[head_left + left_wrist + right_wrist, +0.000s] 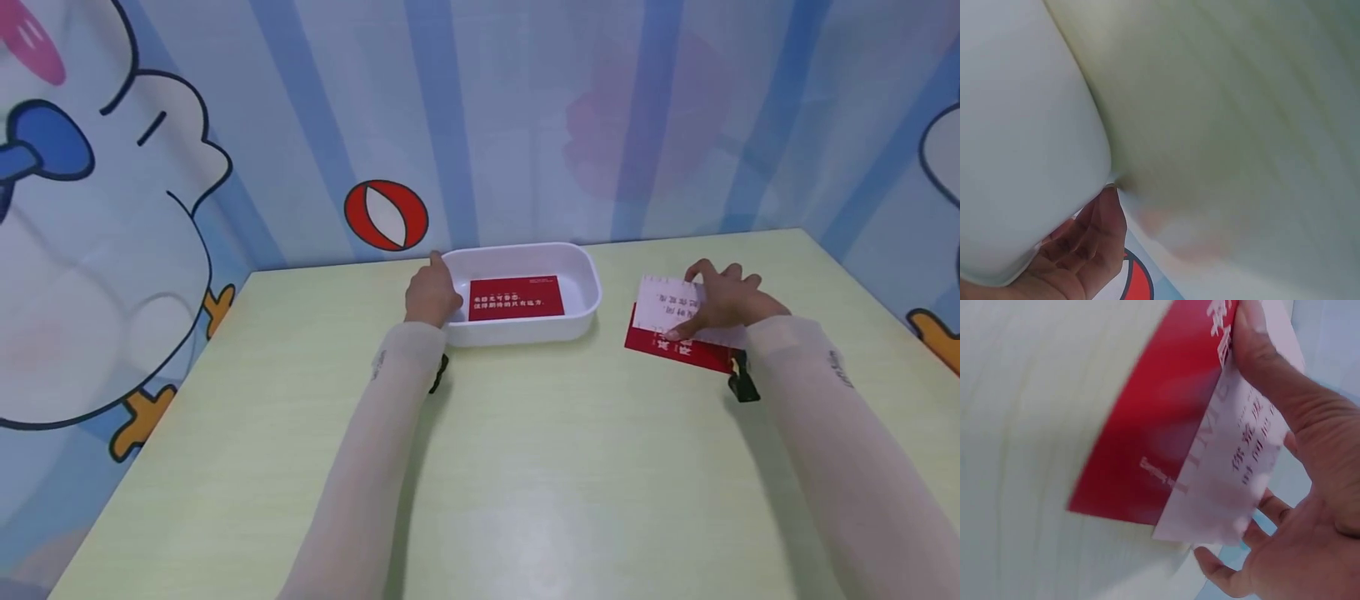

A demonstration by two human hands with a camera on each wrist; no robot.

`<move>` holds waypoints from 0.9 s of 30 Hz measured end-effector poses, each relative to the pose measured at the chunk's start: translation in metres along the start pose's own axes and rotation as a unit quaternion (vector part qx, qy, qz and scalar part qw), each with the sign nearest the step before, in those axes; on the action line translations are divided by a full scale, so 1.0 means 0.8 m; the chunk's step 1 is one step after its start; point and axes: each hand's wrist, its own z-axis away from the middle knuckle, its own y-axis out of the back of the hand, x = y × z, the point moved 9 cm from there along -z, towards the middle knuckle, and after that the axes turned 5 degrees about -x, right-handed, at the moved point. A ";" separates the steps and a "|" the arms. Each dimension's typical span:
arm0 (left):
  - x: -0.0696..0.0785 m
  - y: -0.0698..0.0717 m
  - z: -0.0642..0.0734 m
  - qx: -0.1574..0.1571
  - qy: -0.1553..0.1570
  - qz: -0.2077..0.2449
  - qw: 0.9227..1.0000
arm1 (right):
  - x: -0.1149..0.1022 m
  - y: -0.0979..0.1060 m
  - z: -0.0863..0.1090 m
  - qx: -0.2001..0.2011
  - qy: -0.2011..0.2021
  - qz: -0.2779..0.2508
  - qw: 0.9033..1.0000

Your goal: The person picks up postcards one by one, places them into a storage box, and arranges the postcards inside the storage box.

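A white plastic tray point(525, 335) stands at the back of the table, and a red card point(516, 298) with white lettering lies inside it. My left hand point(432, 293) grips the tray's left end; in the left wrist view its fingers point(1100, 231) bend around the tray's corner. To the right of the tray, my right hand point(723, 298) pinches a white card point(663, 300) printed with dark characters. Another red card point(663, 343) lies partly beneath that white one. The right thumb point(1272, 365) presses near where the two cards overlap; whether the red card is held too, I cannot tell.
The pale wood-grain table point(525, 475) spreads toward me from the tray. Behind it hangs a blue striped backdrop point(510, 125) with cartoon figures and a red-and-white ball point(386, 215). Dark straps point(742, 379) hang at both wrists.
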 end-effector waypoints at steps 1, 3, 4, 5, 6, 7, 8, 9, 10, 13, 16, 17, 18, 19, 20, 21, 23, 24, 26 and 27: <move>0.000 0.000 0.000 0.001 0.000 0.000 1.000 | -0.002 0.002 0.000 0.004 0.002 0.001 1.000; -0.001 0.001 -0.001 0.001 0.000 0.001 1.000 | -0.004 0.005 0.000 0.011 0.003 0.000 1.000; 0.000 0.001 -0.001 0.002 0.000 0.000 1.000 | -0.005 0.006 0.001 0.013 0.005 0.000 1.000; 0.000 0.000 -0.001 0.003 0.000 -0.001 1.000 | -0.006 0.007 0.002 0.014 0.007 0.001 1.000; 0.001 0.000 -0.001 0.002 -0.002 -0.001 1.000 | -0.006 0.007 0.003 0.015 0.009 0.000 1.000; 0.002 0.000 -0.002 0.002 -0.003 -0.003 1.000 | -0.006 0.007 0.003 0.015 0.010 -0.002 1.000; 0.002 -0.001 -0.001 0.002 -0.004 -0.006 1.000 | -0.006 0.007 0.003 0.015 0.012 -0.003 1.000; 0.003 -0.001 0.000 0.003 -0.005 -0.009 1.000 | -0.007 0.006 0.003 0.015 0.014 -0.002 1.000; 0.003 0.000 0.000 0.004 -0.004 -0.011 1.000 | -0.007 0.006 0.003 0.015 0.018 -0.001 1.000; 0.002 0.001 0.002 0.002 -0.001 -0.012 1.000 | -0.009 0.005 0.000 0.019 0.023 -0.002 1.000; 0.001 -0.001 0.004 -0.001 0.002 -0.007 1.000 | -0.013 0.005 0.001 0.029 0.025 -0.011 0.999; 0.001 -0.002 0.003 -0.002 0.002 -0.006 1.000 | -0.014 0.005 0.001 0.032 0.024 -0.014 0.999; 0.001 -0.002 0.003 -0.003 0.003 -0.004 1.000 | -0.015 0.005 0.001 0.036 0.023 -0.018 0.999; 0.001 -0.003 0.003 -0.004 0.003 -0.003 1.000 | -0.016 0.005 0.001 0.039 0.022 -0.022 0.999; 0.001 -0.003 0.003 -0.004 0.003 -0.003 1.000 | -0.018 0.004 0.001 0.041 0.021 -0.026 0.999; 0.000 -0.003 0.003 -0.004 0.003 -0.003 1.000 | -0.019 0.004 0.001 0.044 0.020 -0.030 0.998; 0.000 -0.003 0.001 -0.003 0.003 -0.004 1.000 | -0.021 0.004 -0.001 0.046 0.018 -0.036 0.998; 0.000 -0.003 0.001 -0.002 0.003 -0.004 1.000 | -0.022 0.004 -0.001 0.047 0.019 -0.041 0.998; 0.000 -0.002 -0.001 0.000 0.003 -0.004 1.000 | -0.023 0.004 -0.002 0.050 0.019 -0.048 0.997; 0.000 -0.001 -0.001 0.001 0.002 -0.004 1.000 | -0.023 0.003 -0.003 0.051 0.018 -0.049 0.997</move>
